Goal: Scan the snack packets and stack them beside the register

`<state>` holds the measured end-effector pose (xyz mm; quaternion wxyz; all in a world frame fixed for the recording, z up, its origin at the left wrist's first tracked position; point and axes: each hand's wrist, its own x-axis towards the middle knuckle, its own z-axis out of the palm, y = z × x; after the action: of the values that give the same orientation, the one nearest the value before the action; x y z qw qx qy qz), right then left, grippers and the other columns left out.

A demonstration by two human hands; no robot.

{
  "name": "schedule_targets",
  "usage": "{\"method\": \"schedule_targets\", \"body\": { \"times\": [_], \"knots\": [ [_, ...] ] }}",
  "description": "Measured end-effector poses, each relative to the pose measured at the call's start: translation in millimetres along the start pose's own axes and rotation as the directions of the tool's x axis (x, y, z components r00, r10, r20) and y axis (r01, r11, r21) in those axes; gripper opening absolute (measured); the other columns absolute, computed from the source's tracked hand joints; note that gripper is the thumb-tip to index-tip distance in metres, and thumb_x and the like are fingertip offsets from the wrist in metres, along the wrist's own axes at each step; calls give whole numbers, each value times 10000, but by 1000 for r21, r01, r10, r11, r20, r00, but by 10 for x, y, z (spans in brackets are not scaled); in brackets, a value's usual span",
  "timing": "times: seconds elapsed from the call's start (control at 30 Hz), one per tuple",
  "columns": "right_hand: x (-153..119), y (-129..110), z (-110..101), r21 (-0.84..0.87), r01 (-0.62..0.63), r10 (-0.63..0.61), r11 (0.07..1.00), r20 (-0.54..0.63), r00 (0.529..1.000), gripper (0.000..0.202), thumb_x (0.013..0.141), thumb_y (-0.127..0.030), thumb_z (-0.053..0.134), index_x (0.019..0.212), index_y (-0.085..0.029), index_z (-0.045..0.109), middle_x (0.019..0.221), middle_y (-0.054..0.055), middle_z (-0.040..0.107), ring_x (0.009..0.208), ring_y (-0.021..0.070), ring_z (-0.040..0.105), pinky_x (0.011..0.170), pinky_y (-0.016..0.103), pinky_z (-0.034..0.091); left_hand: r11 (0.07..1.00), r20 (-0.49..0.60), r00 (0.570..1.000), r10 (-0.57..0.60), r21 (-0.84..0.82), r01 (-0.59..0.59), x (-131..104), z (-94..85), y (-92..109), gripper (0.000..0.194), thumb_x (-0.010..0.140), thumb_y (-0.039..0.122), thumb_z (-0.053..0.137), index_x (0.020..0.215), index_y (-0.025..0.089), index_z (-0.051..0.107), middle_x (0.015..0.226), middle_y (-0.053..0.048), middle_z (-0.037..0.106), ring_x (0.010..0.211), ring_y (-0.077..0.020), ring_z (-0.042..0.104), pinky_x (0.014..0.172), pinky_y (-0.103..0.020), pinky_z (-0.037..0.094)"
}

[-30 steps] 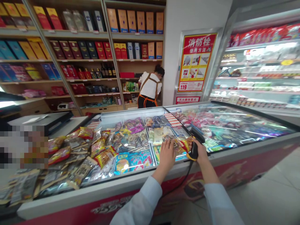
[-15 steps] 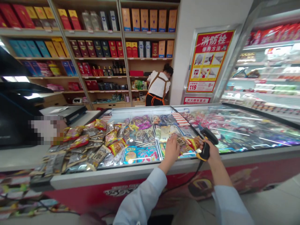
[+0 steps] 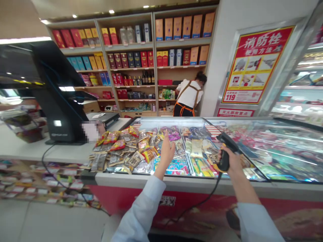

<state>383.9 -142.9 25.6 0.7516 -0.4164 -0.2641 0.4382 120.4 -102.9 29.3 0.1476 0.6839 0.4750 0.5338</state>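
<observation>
My right hand (image 3: pixel 230 163) is wrapped round the handle of a black and yellow corded scanner (image 3: pixel 224 158), held over the glass-topped freezer (image 3: pixel 121 179). Left of it, my left hand (image 3: pixel 168 151) reaches over the glass with its index finger stretched forward and its thumb apart, holding nothing. Just left of this hand lies a pile of small snack packets on the freezer top, among them a red and yellow packet (image 3: pixel 150 154) and a clear brown packet (image 3: pixel 133 161). Through the glass, colourful frozen packs (image 3: pixel 176 167) show below my left hand.
A black checkout monitor (image 3: pixel 62 97) stands on the white counter (image 3: pixel 73 153) at the left, near a tub (image 3: pixel 25 126). The scanner's cable (image 3: pixel 202 203) hangs down the freezer front. A person in an apron (image 3: pixel 188 95) bends by the back shelves (image 3: pixel 133 69).
The view has turned left. My left hand has moved away from the scanner and opened, leaving the packets that lay between my hands. My right hand still holds the scanner.
</observation>
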Motion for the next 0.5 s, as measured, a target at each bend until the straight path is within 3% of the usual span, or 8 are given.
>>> {"method": "schedule_targets", "body": {
  "times": [0.1, 0.3, 0.5],
  "knots": [
    [-109, 204, 393, 34, -117, 113, 993, 109, 988, 273, 562, -279, 781, 696, -159, 576, 496, -34, 561, 347, 87, 490, 299, 181, 408, 997, -86, 996, -36, 71, 43, 49, -392, -261, 680, 859, 213, 406, 1491, 145, 166, 1532, -113, 274, 1414, -207, 255, 1164, -390, 213],
    [-309, 625, 1107, 6, -174, 168, 985, 239, 957, 273, 552, -290, 800, 627, -160, 572, 483, -22, 568, 352, 88, 491, 310, 188, 412, 977, -229, 970, -76, 180, 119, 147, -1146, -706, 670, 856, 239, 439, 1476, 137, 206, 1516, -124, 310, 1401, -211, 287, 1157, -373, 227],
    [-493, 926, 1641, -52, -196, 201, 979, 375, 905, 273, 578, -334, 782, 606, -153, 580, 473, -16, 567, 355, 94, 493, 323, 200, 389, 937, -368, 922, -121, 264, 229, 184, -1690, -1093, 665, 845, 254, 449, 1451, 70, 244, 1472, -184, 365, 1362, -260, 353, 1131, -409, 271]
  ]
}}
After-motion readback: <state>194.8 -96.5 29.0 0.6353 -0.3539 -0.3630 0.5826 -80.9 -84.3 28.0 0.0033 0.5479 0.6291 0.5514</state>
